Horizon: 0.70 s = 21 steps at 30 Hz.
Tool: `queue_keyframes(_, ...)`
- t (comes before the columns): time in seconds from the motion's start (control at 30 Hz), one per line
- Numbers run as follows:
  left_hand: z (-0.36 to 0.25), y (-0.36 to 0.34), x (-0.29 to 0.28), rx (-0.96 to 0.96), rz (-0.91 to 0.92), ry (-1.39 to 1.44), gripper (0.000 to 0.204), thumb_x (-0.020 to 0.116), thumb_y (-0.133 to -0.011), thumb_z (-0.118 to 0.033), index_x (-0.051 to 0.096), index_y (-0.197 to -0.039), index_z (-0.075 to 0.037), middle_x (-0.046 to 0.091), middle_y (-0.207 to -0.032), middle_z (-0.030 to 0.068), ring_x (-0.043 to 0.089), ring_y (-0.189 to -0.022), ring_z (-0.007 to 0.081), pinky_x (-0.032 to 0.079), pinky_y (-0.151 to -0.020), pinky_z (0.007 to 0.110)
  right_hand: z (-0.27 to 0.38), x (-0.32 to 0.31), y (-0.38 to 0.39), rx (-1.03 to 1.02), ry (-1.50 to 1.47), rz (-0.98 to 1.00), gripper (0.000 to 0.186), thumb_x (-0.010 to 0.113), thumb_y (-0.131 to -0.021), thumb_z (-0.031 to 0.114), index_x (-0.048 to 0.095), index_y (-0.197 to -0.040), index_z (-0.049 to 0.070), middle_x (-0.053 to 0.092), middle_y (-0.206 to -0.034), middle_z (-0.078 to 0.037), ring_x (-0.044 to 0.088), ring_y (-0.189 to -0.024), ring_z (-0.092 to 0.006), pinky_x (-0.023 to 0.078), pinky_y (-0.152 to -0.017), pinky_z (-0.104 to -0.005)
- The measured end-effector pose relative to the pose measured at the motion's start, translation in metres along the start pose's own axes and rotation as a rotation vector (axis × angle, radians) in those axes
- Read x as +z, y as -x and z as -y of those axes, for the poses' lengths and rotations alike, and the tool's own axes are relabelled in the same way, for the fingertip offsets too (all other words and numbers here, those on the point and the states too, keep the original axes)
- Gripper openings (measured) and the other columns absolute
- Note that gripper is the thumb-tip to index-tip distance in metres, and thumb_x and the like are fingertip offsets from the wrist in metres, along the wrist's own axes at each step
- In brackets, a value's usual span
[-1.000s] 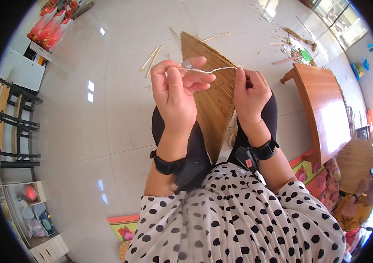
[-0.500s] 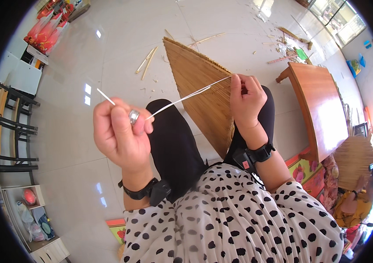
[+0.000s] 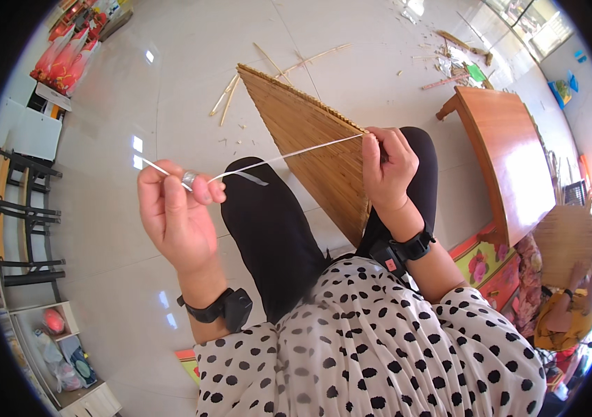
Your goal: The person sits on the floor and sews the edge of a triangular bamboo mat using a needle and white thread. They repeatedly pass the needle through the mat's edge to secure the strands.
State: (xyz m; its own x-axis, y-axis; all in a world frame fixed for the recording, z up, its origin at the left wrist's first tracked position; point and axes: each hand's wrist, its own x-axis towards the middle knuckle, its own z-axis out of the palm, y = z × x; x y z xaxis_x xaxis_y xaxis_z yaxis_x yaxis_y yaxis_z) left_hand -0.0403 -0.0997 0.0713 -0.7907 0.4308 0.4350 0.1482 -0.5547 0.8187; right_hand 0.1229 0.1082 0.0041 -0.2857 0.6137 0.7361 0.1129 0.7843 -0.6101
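A thin white strand (image 3: 289, 154), smooth and slightly flattened, ran taut between the 2 hands above the person's lap. The left hand (image 3: 181, 208) pinched it between thumb and fingers, a short stiff length poking out to the far left; a broad silvery ring (image 3: 189, 181) circled 1 finger. The right hand (image 3: 390, 163) was drawn narrow around the strand's other end, right at the edge of a brown panel (image 3: 310, 146); whether it gripped the panel too, I could not tell. This panel, tapering to a point on its far left, showed fine ridged strips and a toothed, bristly edge, and stood tilted between the black-clad knees. Beyond it, slender straw-coloured sticks (image 3: 224, 97) lay on the glossy tiled floor (image 3: 122, 222). To the right was a low bench (image 3: 501, 153) of polished reddish wood.
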Motion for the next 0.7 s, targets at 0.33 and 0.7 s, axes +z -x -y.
queue_keyframes(0.33,0.006,0.006,-0.014,-0.025,0.019,-0.262,0.011,0.049,-0.102,-0.001,0.058,-0.105,0.003,0.053,-0.072,0.0043,0.048,-0.058,0.0111,0.047,-0.056,0.030,0.002,0.007,-0.005,0.027,0.058,-0.079,0.009,0.073,-0.091,0.006,0.072,-0.085,0.000,0.062,-0.070,-0.008,0.055,-0.054,-0.0160,0.044,-0.050,-0.0269)
queue_keyframes(0.7,0.045,0.001,0.052,0.051,0.447,-0.561,0.003,0.065,-0.098,-0.006,0.063,-0.101,-0.005,0.065,-0.074,0.0080,0.061,-0.055,0.0172,0.048,-0.052,0.028,-0.012,0.009,-0.012,0.046,-0.016,0.009,0.015,0.069,-0.095,0.009,0.068,-0.085,-0.001,0.063,-0.073,-0.009,0.054,-0.059,-0.0172,0.045,-0.057,-0.0276)
